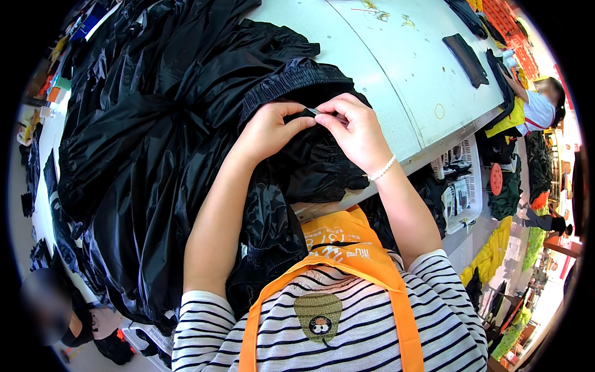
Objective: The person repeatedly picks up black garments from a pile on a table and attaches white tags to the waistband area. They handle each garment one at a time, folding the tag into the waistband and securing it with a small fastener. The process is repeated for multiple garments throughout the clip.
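Note:
Both hands meet over a pair of black trousers with a gathered elastic waistband (291, 79). Between the fingertips is a small pale grey piece (312, 111), perhaps a tag, too small to make out. My left hand (270, 127) pinches it from the left with thumb and forefinger. From the right, my right hand (356, 129) closes thumb and fingers on its other end. The waistband arches just beyond the fingers, and its dark opening shows behind them. A camouflage-patterned dark cloth (269, 217) hangs below my left wrist.
A large heap of shiny black garments (130, 142) covers the left of the white table (378, 68). Folded dark garments (466, 59) lie at the far right. Beneath the table's right edge stands a white plastic basket (474, 180). A co-worker (539, 105) is at the right; another person (49, 307) is at lower left.

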Demonstrator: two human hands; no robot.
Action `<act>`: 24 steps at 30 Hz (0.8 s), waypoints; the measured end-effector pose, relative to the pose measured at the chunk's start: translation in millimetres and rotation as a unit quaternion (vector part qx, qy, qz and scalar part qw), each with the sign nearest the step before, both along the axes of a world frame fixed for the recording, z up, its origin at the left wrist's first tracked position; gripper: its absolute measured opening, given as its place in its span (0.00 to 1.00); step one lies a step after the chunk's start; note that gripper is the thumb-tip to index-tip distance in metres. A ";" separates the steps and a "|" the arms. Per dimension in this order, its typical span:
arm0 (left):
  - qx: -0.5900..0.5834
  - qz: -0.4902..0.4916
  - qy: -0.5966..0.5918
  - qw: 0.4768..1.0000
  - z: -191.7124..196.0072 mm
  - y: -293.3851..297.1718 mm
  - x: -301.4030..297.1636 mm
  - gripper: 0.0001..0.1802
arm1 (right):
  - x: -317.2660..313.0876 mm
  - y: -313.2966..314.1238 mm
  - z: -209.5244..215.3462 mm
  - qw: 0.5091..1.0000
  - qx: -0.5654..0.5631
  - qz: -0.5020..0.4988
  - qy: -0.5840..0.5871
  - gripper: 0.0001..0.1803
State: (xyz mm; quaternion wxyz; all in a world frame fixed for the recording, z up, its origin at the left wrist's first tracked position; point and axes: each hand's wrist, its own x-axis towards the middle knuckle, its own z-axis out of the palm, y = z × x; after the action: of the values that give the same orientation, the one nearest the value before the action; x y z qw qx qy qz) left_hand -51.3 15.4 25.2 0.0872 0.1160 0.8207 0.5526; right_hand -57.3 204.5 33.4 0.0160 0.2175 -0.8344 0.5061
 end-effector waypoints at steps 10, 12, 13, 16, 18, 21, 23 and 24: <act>-0.010 0.045 0.007 0.999 -0.9 1.0 -0.9 0.21 | 5.7 -3.8 -22.6 0.982 -0.144 0.014 -0.119 0.14; -0.029 0.047 0.024 0.998 11.1 4.9 5.9 0.30 | -2.8 -4.9 -37.5 0.975 -0.183 -0.037 -0.124 0.09; -0.100 0.038 0.146 0.983 7.7 5.7 11.2 0.31 | -7.0 -1.6 -38.3 0.971 -0.189 -0.057 -0.134 0.09; -0.215 0.020 0.277 0.936 7.6 8.2 16.5 0.22 | -7.4 0.7 -26.4 0.969 -0.189 -0.073 -0.140 0.11; -0.244 0.033 0.291 0.924 3.1 3.4 10.5 0.15 | -6.3 -0.9 -21.2 0.971 -0.201 -0.040 -0.121 0.13; -0.146 -0.026 0.217 0.965 18.7 -9.7 9.6 0.06 | 2.6 4.8 -6.4 0.992 -0.116 0.021 -0.042 0.18; -0.110 -0.056 0.192 0.974 21.2 -16.2 9.2 0.06 | 4.4 7.1 -8.4 0.993 -0.099 0.059 0.004 0.17; -0.108 -0.053 0.145 0.982 21.6 -21.3 9.1 0.06 | 6.2 7.5 -13.6 0.993 -0.102 0.067 -0.001 0.16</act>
State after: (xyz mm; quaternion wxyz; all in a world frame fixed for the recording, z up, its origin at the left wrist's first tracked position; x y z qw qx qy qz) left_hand -42.2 -6.0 46.8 0.0084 0.2283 0.8724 0.4322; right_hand -51.1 212.1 19.8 0.0034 0.2695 -0.7619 0.5890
